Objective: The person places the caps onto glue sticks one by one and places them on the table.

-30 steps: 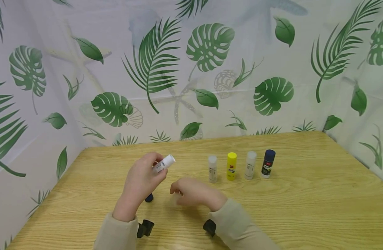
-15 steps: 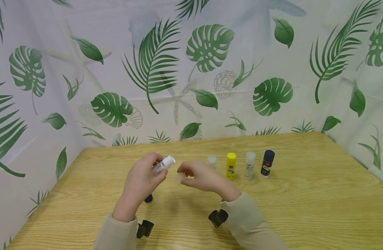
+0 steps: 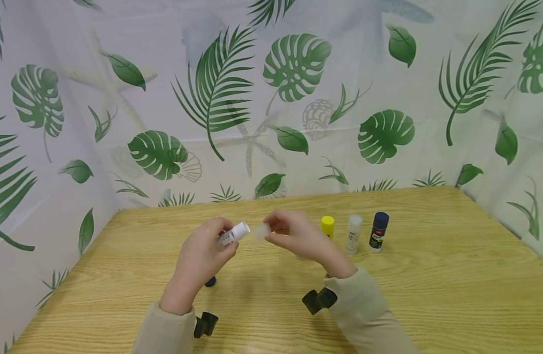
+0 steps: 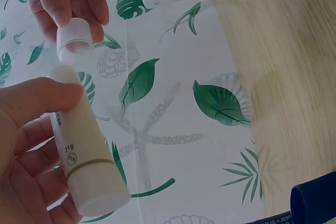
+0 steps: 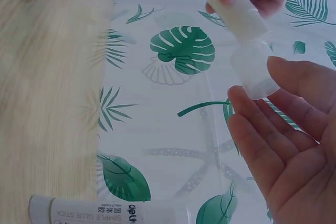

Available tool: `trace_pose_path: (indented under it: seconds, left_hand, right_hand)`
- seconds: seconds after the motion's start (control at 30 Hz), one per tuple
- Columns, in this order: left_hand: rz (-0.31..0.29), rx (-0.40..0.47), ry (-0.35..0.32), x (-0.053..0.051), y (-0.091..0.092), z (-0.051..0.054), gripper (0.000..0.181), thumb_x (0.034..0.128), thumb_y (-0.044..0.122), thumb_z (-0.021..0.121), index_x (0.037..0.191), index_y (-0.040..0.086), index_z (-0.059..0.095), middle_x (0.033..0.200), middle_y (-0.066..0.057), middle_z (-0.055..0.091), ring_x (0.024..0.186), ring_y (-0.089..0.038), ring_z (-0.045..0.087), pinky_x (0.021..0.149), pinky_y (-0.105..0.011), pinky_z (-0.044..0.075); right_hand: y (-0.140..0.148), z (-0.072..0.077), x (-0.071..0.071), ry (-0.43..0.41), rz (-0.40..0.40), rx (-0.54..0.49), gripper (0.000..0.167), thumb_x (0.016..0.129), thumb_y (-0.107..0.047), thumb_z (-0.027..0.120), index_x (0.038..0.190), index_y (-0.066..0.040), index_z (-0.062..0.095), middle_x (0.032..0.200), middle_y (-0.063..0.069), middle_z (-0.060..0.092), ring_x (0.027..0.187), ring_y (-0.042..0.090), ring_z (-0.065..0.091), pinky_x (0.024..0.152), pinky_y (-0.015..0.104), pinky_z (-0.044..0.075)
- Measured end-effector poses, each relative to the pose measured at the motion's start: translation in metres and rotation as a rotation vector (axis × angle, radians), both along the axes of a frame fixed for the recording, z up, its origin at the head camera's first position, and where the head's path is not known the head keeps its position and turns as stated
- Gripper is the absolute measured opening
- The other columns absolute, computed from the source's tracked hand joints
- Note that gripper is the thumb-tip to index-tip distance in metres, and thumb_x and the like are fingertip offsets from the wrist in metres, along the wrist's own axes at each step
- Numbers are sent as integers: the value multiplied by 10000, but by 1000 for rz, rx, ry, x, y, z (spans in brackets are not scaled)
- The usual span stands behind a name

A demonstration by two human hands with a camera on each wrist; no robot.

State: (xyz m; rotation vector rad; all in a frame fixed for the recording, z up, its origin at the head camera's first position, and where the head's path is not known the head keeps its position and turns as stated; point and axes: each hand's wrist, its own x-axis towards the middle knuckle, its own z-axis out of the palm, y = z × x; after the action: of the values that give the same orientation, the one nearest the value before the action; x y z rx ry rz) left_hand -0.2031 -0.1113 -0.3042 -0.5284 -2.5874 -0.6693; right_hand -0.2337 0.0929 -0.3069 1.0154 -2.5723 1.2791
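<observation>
My left hand (image 3: 199, 258) grips an uncapped white glue stick (image 3: 234, 234) above the table, its open end tilted up toward the right. Facing that end, my right hand (image 3: 304, 240) pinches a translucent cap (image 3: 261, 231) between thumb and fingers. The head view shows a small gap between cap and stick. In the left wrist view the cap (image 4: 75, 40) hovers just past the glue stick's (image 4: 86, 140) tip, roughly in line with it. In the right wrist view the cap (image 5: 254, 72) overlaps the stick's end, so contact is unclear there.
Behind my right hand stand a yellow glue stick (image 3: 327, 225), a white one with a clear cap (image 3: 353, 235) and a navy one (image 3: 379, 232). Another white glue stick (image 5: 105, 212) is mostly hidden in the head view. A dark blue object (image 3: 211, 281) shows beside my left wrist.
My right hand has risen from near the tabletop with the cap, moving up and rightward to face the glue stick's open end. My left hand has hardly moved.
</observation>
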Motion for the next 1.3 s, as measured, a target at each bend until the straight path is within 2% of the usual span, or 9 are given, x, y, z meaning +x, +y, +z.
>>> trace_pose_path:
  seconds: [0.27,0.5,0.8,1.1,1.3]
  left_hand:
    - [-42,-31,32,-1,1,-2,204,716,85,701,888,50,599,807,-27,584,654,-139,528,583,-308,456]
    - [-62,-41,11,-1,3,-3,207,710,87,716,881,69,600,810,-11,585,658,-128,530,594,-308,465]
    - [-90,-47,37,-1,4,-4,196,702,68,716,862,63,605,812,-16,589,663,-132,538,602,-303,463]
    - [-97,-49,30,-1,5,-5,190,708,77,713,866,70,606,819,-8,581,665,-126,531,611,-298,459]
    - [-110,-37,23,-1,6,-5,205,705,81,719,880,70,612,842,-12,584,687,-130,535,627,-299,458]
  right_hand:
    - [-2,3,2,28,0,-32,217,800,-53,639,1002,5,583,940,75,602,844,164,594,749,281,480]
    - [-3,3,4,32,-4,-20,216,786,-43,651,988,2,588,940,78,604,828,155,593,734,260,483]
    - [-2,4,4,39,7,-18,210,793,-52,646,989,-6,588,940,73,604,828,145,593,734,251,481]
    - [-3,5,5,58,3,2,212,799,-70,645,997,-10,596,939,65,611,814,126,592,724,240,481]
    - [-3,5,5,41,16,3,217,804,-66,638,1007,-7,593,950,69,612,826,130,591,732,252,481]
